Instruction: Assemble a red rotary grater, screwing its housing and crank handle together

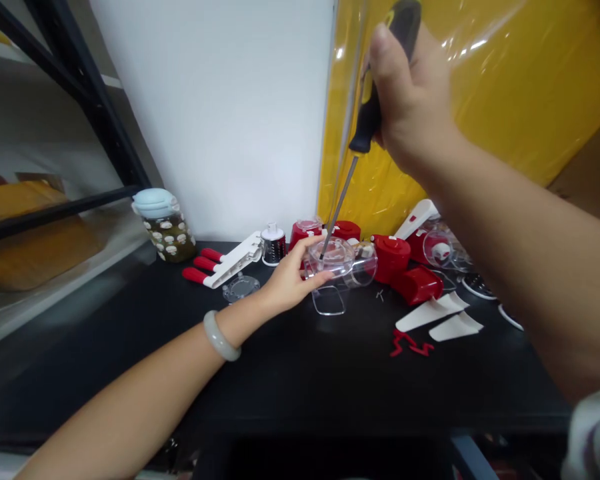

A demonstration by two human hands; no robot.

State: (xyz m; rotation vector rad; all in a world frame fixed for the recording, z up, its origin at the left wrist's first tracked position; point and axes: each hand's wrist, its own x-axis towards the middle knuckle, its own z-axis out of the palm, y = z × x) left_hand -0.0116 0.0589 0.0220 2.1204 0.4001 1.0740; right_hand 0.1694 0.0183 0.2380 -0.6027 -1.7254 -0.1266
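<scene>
My right hand (pixel 410 100) is wrapped round the black and yellow handle of a screwdriver (pixel 367 123), held high. Its long shaft slants down to the left, and the tip meets the rim of a clear plastic housing (pixel 363 267). Thumb and fingers of my left hand (pixel 295 277) grip that housing from the left side, steadying it on the black table. A clear squarish opening of the housing faces me. Whether a screw sits under the tip is too small to tell. Left of my hand lies a clear round plate (pixel 241 288).
White handles with red grips (pixel 225 263) and a grater drum (pixel 273 245) lie left. Red housings (pixel 391 257), white flat pieces (pixel 433 311), small red clips (pixel 410 342) and screws (pixel 379 295) lie right. A lidded jar (pixel 164 225) stands by the shelf frame.
</scene>
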